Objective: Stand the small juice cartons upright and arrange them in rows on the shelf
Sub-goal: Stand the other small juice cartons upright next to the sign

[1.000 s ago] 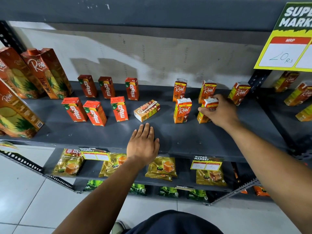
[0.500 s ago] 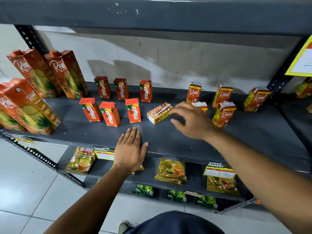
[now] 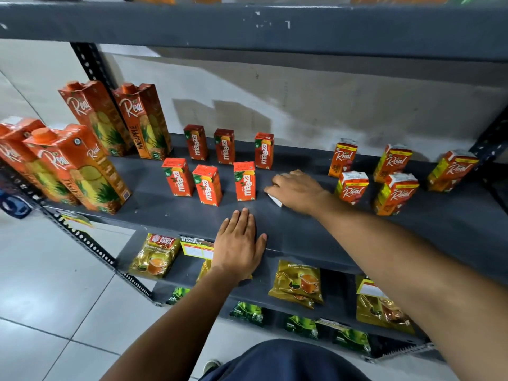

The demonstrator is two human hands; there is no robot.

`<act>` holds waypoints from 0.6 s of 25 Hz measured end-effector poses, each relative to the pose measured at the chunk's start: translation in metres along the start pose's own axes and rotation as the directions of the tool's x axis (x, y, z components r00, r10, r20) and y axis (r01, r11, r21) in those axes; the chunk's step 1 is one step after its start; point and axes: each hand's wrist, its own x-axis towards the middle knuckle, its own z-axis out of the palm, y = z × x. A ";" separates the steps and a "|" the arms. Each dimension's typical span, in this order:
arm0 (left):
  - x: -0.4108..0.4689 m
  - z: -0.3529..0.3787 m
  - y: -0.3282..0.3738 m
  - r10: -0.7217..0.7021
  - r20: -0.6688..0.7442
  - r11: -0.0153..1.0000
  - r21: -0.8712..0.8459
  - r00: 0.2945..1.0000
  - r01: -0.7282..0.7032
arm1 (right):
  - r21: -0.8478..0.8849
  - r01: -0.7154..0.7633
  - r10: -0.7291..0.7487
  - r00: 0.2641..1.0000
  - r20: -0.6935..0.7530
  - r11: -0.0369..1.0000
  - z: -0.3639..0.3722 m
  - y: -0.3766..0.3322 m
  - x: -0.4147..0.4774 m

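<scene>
On the grey shelf [image 3: 302, 229], several small red Maaza cartons [image 3: 209, 185] stand upright in two rows at mid-left. Several small orange Real cartons [image 3: 353, 187] stand upright in two rows at the right. Between the two groups a small carton lies on its side [image 3: 275, 200], almost wholly covered by my right hand [image 3: 298, 189], which is closed over it; only a white corner shows. My left hand [image 3: 239, 243] rests flat, palm down, on the shelf's front edge, holding nothing.
Tall Real pineapple cartons [image 3: 137, 119] stand at the shelf's left end. Below, a lower shelf holds gold tea packets [image 3: 299, 283], green packets and a yellow price label [image 3: 196, 247]. An upper shelf board [image 3: 247, 26] hangs overhead. Tiled floor lies at the left.
My right hand has left the Real cartons, moved left and come down over the lying carton. My left hand has stayed on the shelf edge. The view has shifted left.
</scene>
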 end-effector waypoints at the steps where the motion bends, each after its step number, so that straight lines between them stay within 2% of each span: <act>1: 0.000 0.001 -0.001 0.000 -0.001 1.000 0.004 1.000 0.000 | 0.036 -0.013 0.015 0.999 -0.036 0.999 -0.004 0.004 -0.006; 3: 0.000 0.003 -0.002 -0.006 -0.007 1.000 0.002 1.000 0.006 | 0.084 0.003 0.006 0.995 -0.101 0.996 -0.009 0.010 -0.025; 5: 0.001 0.004 0.000 -0.015 -0.006 1.000 -0.001 1.000 0.015 | 0.168 0.002 0.039 0.970 -0.241 0.986 -0.015 0.012 -0.049; 7: 0.002 0.004 0.003 -0.029 0.000 1.000 -0.004 1.000 0.029 | 0.101 0.049 -0.016 0.951 -0.308 0.994 -0.024 0.008 -0.066; 9: 0.003 0.004 0.005 -0.048 0.008 0.999 -0.006 0.999 0.048 | -0.016 0.187 -0.187 0.967 -0.176 0.982 -0.030 0.003 -0.075; 12: 0.001 0.002 0.005 -0.058 0.007 0.998 -0.009 0.998 0.059 | -0.025 0.368 -0.362 0.923 0.130 0.930 -0.024 -0.002 -0.092; 14: 0.000 0.001 0.006 -0.063 0.012 0.998 -0.004 0.998 0.063 | 0.111 0.327 -0.344 0.917 0.201 0.938 -0.022 0.000 -0.106; 15: -0.001 0.001 0.007 -0.067 0.015 0.998 -0.003 0.998 0.067 | 0.268 0.199 -0.259 0.943 0.208 0.943 -0.023 0.002 -0.110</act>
